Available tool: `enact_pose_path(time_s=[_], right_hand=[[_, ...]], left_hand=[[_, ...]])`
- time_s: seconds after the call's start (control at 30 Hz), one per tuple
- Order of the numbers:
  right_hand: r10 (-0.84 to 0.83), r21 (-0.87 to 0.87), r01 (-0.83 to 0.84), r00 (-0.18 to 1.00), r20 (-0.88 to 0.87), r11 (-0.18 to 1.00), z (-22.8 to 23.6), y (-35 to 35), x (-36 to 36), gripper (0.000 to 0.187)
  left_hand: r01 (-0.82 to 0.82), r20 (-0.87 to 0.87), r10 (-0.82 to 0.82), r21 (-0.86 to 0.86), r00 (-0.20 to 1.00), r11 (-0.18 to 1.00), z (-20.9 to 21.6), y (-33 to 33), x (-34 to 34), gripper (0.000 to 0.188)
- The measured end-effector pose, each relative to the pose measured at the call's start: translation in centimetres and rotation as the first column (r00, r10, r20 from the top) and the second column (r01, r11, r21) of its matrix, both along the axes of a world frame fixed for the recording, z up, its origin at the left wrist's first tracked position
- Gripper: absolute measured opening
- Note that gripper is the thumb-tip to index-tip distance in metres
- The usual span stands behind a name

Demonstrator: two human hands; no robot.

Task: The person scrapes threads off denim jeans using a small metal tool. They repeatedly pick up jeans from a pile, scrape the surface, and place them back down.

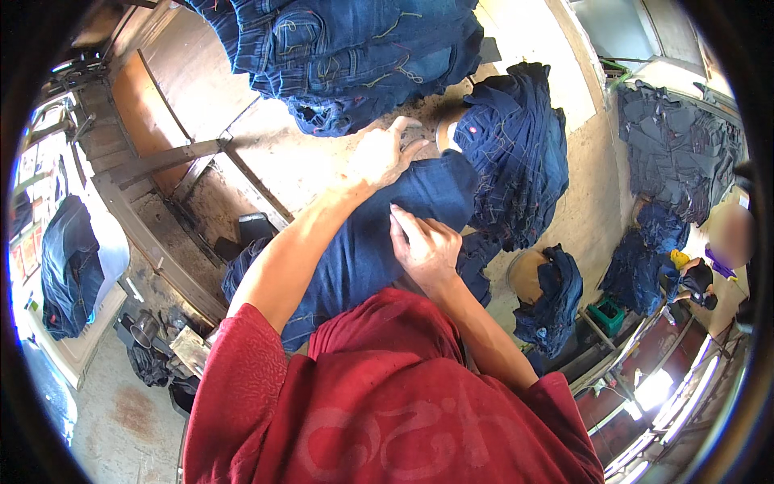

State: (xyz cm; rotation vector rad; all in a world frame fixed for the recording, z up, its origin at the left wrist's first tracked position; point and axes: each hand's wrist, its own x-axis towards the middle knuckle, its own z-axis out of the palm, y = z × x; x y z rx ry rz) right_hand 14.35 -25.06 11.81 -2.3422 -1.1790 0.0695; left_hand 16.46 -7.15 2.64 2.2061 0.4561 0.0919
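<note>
Blue denim garment (pixel 363 250) stretches in front of the red shirt (pixel 379 387); left hand (pixel 380 155) at its far edge, thumb and fingers apart; right hand (pixel 431 246) on top, can't tell if pinching; probably positioning cloth; next move likely needs left-hand grip; denim heap (pixel 520 153) at right.

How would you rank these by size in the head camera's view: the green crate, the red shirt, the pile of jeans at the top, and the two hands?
1. Red shirt
2. Pile of jeans
3. Left hand and right hand: too alike to rank
4. Green crate
</note>
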Motion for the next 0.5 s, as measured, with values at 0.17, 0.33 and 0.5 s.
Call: enact_pose_path(time_s=[0.17,0.33,0.5], right_hand=[[0.027,-0.181,-0.032,0.999,-0.029,0.983,-1.2,1.4,0.6,0.02],[0.041,-0.259,-0.059,0.996,-0.075,0.964,1.9,-3.1,-1.6,0.035],[-0.084,-0.027,0.08,0.976,-0.2,0.996,2.1,-3.2,-1.5,0.021]], left_hand=[[-0.077,-0.064,0.067,-0.171,0.996,0.982,-0.2,-0.1,0.5,0.048],[-0.094,-0.171,0.051,-0.256,0.984,0.962,0.2,0.1,0.5,0.042],[-0.134,-0.129,0.097,-0.32,0.987,0.938,0.6,0.2,0.5,0.04]])
